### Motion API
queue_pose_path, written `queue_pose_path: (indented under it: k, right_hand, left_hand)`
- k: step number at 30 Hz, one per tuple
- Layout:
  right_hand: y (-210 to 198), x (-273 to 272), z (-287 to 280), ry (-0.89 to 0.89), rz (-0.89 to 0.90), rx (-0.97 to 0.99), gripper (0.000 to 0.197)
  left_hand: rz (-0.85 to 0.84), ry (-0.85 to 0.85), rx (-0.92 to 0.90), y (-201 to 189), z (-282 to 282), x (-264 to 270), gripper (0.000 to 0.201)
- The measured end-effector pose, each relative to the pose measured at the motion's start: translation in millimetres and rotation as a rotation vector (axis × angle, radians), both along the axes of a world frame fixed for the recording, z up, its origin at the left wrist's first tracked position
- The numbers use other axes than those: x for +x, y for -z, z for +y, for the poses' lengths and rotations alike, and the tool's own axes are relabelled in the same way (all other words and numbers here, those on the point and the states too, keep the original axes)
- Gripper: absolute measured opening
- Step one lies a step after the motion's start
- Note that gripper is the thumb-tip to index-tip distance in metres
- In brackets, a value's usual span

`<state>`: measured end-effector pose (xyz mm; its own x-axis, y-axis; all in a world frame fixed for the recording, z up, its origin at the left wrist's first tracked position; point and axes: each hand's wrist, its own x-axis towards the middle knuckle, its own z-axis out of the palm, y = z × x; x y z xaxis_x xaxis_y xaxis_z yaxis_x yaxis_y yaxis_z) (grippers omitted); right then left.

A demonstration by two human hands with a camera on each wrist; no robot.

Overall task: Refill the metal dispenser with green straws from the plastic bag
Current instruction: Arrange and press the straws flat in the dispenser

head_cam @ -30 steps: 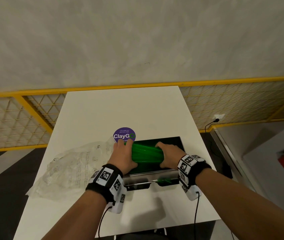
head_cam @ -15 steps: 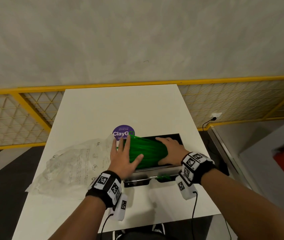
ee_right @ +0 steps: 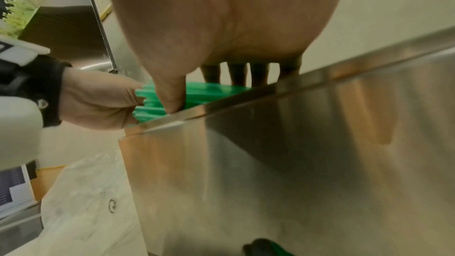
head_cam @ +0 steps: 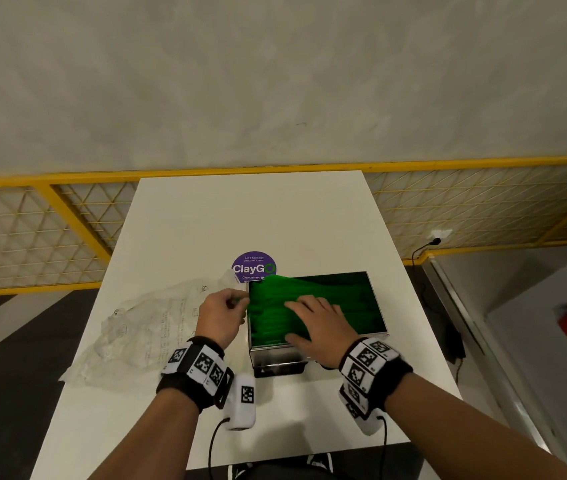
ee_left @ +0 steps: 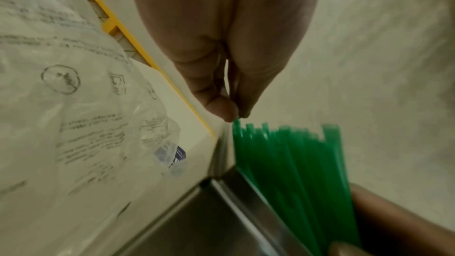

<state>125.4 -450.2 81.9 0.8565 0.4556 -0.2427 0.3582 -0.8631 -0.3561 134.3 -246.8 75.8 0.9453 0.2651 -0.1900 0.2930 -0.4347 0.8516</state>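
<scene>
One crumpled clear plastic bag [head_cam: 143,327] lies flat on the white table [head_cam: 240,220], left of the one metal dispenser [head_cam: 276,358]. The left hand [head_cam: 219,313] pinches straw ends at the box's left rim. The green straws [head_cam: 271,306] — too many to count — fill the open top; the right hand [head_cam: 320,323] presses flat on them, fingers straight.

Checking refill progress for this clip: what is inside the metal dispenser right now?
Green straws fill the left part of the metal dispenser, ends poking over its left edge. The right hand lies flat on them, the left hand pinches one end. The dispenser's bottom is covered.
</scene>
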Motion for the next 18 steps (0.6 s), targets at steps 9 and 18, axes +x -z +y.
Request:
queue_pose_path:
  k: [9,18]
  right_hand:
    - [4,1,-6,0.035,0.027,0.064,0.063]
    - [-6,-8,-49,0.336,-0.104,0.314,0.06]
  left_hand:
    - [-0.335,-0.023,0.231,-112,52,-8,0.015]
    - [-0.45,-0.076,0.026,-113,25,-12,0.011]
